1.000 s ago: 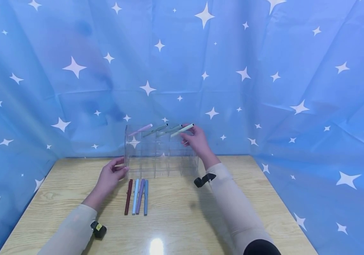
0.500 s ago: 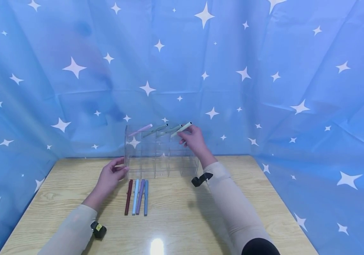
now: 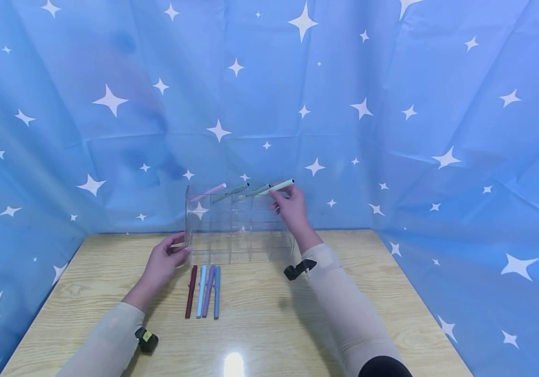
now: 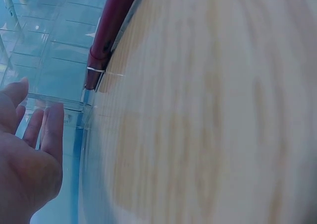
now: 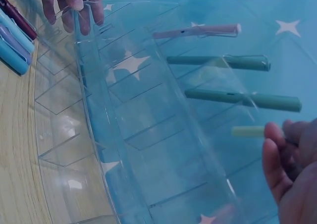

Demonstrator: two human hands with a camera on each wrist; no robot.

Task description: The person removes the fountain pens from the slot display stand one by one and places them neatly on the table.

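Note:
A clear acrylic pen rack [image 3: 241,257] with stepped compartments stands at the back of the table. My left hand [image 3: 162,262] holds its left side, thumb at the front edge and fingers along the side wall. Over the rack's top right, my right hand [image 3: 293,208] pinches a pale green pen [image 3: 284,185] between thumb and fingers. That pen tilts up to the right; its pale end [image 5: 246,131] points toward the rack in the right wrist view. In the top row lean a pink pen [image 5: 213,30], a dark green pen [image 5: 237,62] and another green pen [image 5: 262,99].
In front of the rack's left part, a dark red pen [image 3: 191,291], a light blue pen [image 3: 201,291], a purple pen [image 3: 208,291] and a blue pen [image 3: 217,291] lie side by side on the wooden table [image 3: 260,324]. A blue star-patterned curtain [image 3: 269,104] hangs close behind the rack.
My right hand shifted slightly left, then back right, with the pale green pen, which now lies flatter and farther right. The left hand, the rack and the other pens stay put.

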